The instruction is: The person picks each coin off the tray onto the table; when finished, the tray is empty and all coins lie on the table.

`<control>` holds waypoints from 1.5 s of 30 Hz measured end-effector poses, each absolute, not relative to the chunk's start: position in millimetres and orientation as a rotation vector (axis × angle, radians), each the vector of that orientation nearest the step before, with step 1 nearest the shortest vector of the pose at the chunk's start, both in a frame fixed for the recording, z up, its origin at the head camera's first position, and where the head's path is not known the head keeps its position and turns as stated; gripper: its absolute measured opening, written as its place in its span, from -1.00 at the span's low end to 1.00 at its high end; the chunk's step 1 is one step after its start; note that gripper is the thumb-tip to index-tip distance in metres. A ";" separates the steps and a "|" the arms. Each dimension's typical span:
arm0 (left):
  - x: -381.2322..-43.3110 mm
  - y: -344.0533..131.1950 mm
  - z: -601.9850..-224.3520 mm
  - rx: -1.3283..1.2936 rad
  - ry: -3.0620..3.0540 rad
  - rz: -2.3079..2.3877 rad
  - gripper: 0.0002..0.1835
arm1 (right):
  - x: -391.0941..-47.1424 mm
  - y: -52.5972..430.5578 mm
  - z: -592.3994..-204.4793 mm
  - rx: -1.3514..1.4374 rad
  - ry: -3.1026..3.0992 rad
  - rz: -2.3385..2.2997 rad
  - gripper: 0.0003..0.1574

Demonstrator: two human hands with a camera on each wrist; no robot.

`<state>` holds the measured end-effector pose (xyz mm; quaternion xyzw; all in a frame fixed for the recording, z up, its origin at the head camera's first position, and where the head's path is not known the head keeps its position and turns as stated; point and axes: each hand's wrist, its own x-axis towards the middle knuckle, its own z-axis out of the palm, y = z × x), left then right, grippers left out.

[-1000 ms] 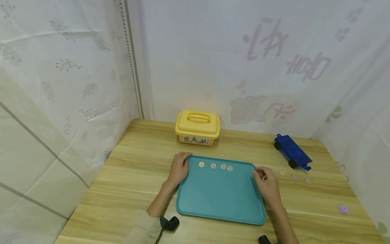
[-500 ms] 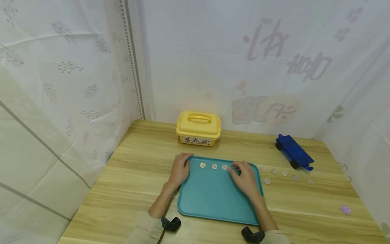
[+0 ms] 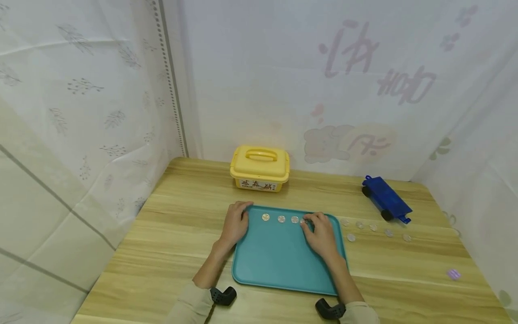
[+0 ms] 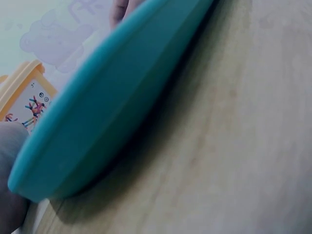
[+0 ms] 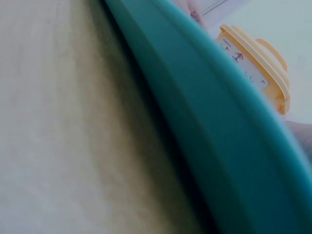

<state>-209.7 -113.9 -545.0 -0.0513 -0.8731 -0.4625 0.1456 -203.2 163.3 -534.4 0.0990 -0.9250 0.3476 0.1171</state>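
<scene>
- Right hand (image 3: 322, 235): over the far right part of the tray (image 3: 279, 256); thumb and fingers curled about a coin (image 3: 303, 221), pinching it. Coin partly covered by the fingertips.
- Left hand (image 3: 235, 223): at the tray's far left corner, touching the rim. Undersides of the fingers hidden; whether it grips or merely rests cannot be told.
- Tray: blue-green, raised rim, flat on the table (image 3: 170, 252); far right part and right edge partly covered by hand and forearm. Both wrist views filled largely by its outer wall, blurred, with the hands cut off or half hidden behind it.
- Three further coins, in a row along the far side of the tray: gold-toned one (image 3: 265, 217) at left, then two silvery ones (image 3: 281, 219). Markings too small to read.
- Six pale coins on the table, right of the tray: five in a slanting line, one (image 3: 351, 237) nearer the person. Faint against the wood.
- Yellow box (image 3: 260, 167): beyond the tray, lid on, handle on top; front label illegible.
- Blue wheeled cart (image 3: 386, 198): far right, set at a slant; two black wheels visible.
- Purple piece (image 3: 453, 274): right side of the table; form indistinct.
- Black wrist devices (image 3: 224, 296): one at each wrist.
</scene>
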 end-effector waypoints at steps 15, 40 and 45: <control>-207.5 -114.8 -541.9 -0.154 -2.515 -1.346 -0.64 | -204.5 166.3 -533.6 0.256 -2.763 1.121 -0.76; -208.7 -114.6 -542.6 -0.140 -2.526 -1.341 -0.63 | -201.6 166.2 -535.8 0.248 -2.547 1.439 -0.94; -208.4 -113.8 -540.9 -0.125 -2.527 -1.353 -0.63 | -203.1 169.2 -530.8 0.229 -2.495 1.517 -0.88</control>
